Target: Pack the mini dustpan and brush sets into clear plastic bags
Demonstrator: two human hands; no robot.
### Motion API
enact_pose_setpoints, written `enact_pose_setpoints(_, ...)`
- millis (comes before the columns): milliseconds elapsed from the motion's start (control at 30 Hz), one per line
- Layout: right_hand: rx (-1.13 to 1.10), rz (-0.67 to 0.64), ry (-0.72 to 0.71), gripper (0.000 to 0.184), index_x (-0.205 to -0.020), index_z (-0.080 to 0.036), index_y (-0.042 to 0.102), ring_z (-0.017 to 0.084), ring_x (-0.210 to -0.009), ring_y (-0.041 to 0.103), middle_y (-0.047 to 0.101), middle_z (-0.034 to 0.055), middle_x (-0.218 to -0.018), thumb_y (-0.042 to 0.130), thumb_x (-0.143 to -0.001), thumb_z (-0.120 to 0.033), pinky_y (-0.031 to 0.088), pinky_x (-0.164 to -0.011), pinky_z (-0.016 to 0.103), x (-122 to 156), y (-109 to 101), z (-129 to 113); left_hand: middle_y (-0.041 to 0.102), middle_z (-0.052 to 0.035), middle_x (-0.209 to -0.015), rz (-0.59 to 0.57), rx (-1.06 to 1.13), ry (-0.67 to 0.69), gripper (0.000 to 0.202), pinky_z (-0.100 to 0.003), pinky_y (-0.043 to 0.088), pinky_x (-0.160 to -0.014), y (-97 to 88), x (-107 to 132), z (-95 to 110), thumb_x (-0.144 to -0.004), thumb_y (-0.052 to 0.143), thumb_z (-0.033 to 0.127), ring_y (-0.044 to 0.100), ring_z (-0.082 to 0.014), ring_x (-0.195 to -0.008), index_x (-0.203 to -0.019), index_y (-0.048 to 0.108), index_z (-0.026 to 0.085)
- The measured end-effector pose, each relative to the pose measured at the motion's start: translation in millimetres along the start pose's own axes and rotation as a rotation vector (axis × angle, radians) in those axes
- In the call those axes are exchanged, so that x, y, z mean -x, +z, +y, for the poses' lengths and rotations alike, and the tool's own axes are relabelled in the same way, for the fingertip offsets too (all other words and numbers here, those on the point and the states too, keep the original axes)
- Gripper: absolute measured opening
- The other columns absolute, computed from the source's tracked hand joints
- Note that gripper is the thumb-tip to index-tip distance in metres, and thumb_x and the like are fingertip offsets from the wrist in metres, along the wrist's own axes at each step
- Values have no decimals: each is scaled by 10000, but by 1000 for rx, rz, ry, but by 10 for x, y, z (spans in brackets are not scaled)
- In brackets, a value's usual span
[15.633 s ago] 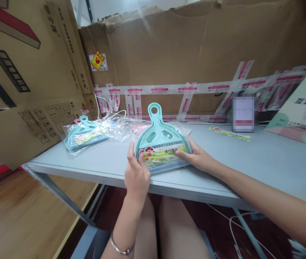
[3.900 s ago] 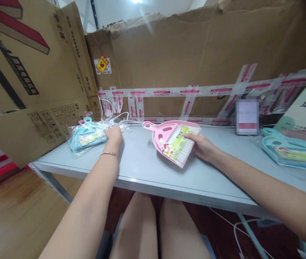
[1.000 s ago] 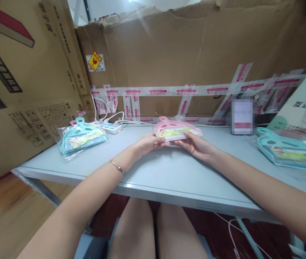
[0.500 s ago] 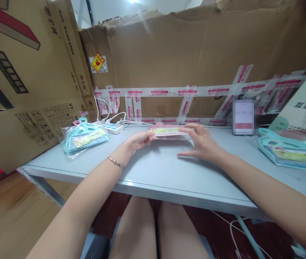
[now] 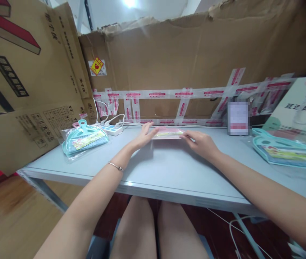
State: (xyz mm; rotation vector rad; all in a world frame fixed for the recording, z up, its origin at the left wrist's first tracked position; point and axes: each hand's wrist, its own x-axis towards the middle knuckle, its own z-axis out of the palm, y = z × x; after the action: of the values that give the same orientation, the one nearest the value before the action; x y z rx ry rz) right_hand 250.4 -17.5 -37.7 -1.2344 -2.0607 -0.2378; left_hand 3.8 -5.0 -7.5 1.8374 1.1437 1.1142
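Dustpan in pink is best held level: right hand pinches its right end; left hand, spread open, should steady the left.

My right hand partly hides the pink dustpan; well right of my grip, a turquoise dustpan is cut off.

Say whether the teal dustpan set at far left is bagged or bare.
Bagged: clear plastic juts out around the teal dustpan set.

The pink dustpan set, nearly edge-on, seems roughly level.
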Motion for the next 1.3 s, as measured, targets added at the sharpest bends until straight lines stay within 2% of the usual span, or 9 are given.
enact_pose_setpoints(133, -139, -24, 82, 278, -862, -237, 671, 248, -774, 632, 707, 75, -863, 448, -852, -402, 438, -715, 353, -2, -39, -39, 642, -65, -1059, -244, -225, 197, 350, -254, 414, -867, 16, 11, 20, -709, 656, 413, 568, -184, -1003, -968, 651, 179)
enact_pose_setpoints(267, -316, -63, 101, 256, -792, -252, 695, 244, -802, 633, 716, 53, -883, 501, -798, -419, 446, -770, 364, -14, -50, -75, 562, 1, -598, -256, -321, 112, 341, -211, 363, -543, 23, -32, 6, -790, 515, 420, 478, -103, -575, -707, 655, 121)
enact_pose_setpoints(367, -410, -178, 117, 272, -736, -224, 689, 217, -750, 609, 705, 45, -798, 526, -772, -439, 445, -735, 338, -26, -77, -107, 504, 24, -522, -317, -314, 46, 324, -196, 283, -460, -17, -35, 15, -753, 557, 410, 394, -71, -483, -680, 655, 110)
enact_pose_setpoints(500, -523, -571, 156, 309, -662, -172, 649, 156, -625, 534, 623, 26, -645, 568, -746, -458, 406, -600, 278, -48, -191, -183, 526, 20, -519, -587, -329, -29, 280, -200, 289, -460, -125, 34, 99, -699, 620, 396, 420, -72, -481, -653, 661, 123)
enact_pose_setpoints(667, -701, -860, 65, 295, -655, -171, 645, 146, -712, 548, 628, 28, -742, 607, -739, -451, 418, -666, 272, -76, -340, -280, 538, 21, -551, -737, -466, -46, 225, -202, 300, -486, -220, 196, 321, -689, 618, 362, 416, -79, -518, -647, 649, 143)
enact_pose_setpoints(800, -680, -962, 85, 287, -699, -167, 627, 133, -693, 551, 625, 21, -713, 583, -772, -441, 417, -650, 259, -87, -379, -307, 522, 22, -570, -739, -550, 2, 223, -213, 298, -513, -205, 262, 421, -712, 585, 355, 410, -92, -548, -639, 616, 147)
enact_pose_setpoints(1000, -755, -926, 286, 222, -753, -177, 582, 121, -611, 545, 591, 2, -719, 640, -701, -385, 413, -545, 243, -64, -314, -305, 549, -2, -662, -490, -667, 145, 191, -242, 303, -597, -163, 228, 391, -735, 562, 317, 440, -123, -631, -617, 566, 166)
enact_pose_setpoints(1167, -630, -838, 272, 194, -788, -179, 573, 109, -599, 477, 554, -11, -692, 626, -690, -339, 375, -546, 243, -48, -276, -311, 508, 7, -641, -563, -543, 44, 377, -252, 286, -562, -139, 234, 365, -793, 472, 522, 410, -120, -579, -649, 537, 180)
enact_pose_setpoints(1300, -514, -820, 215, 173, -773, -189, 560, 120, -611, 448, 518, -8, -682, 591, -707, -346, 372, -562, 252, -52, -271, -334, 530, 10, -693, -622, -570, -20, 443, -248, 276, -540, -76, 247, 325, -618, 635, 617, 429, -124, -598, -682, 537, 189)
